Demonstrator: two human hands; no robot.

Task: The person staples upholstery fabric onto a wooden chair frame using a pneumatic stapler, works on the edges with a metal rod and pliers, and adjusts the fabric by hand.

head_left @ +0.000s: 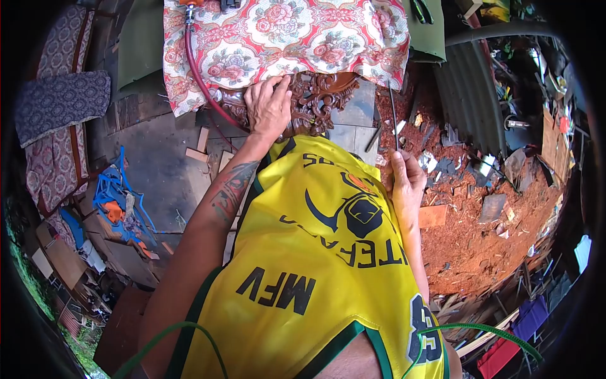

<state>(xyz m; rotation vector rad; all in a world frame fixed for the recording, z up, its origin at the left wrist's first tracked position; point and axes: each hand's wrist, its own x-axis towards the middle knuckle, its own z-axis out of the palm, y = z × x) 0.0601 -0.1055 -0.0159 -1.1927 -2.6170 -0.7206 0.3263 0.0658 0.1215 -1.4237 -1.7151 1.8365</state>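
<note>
My left hand (269,108) lies with its fingers spread a little on the edge of the red and white floral fabric (284,38), where it meets a carved dark wood piece (315,101). My right hand (405,174) is lower at the right, its fingers closed round the end of a long thin dark rod (394,114). The rod points up, and its far tip is at the fabric's lower right edge. A red hose (197,76) with a metal fitting runs over the fabric's left side and passes behind my left wrist.
Black-and-green pliers (421,11) lie on a green surface (428,41) at the upper right. Wood offcuts (197,154) and blue straps (117,196) are on the floor at the left. Reddish soil with debris (467,240) spreads at the right. Patterned cushions (63,104) stand far left.
</note>
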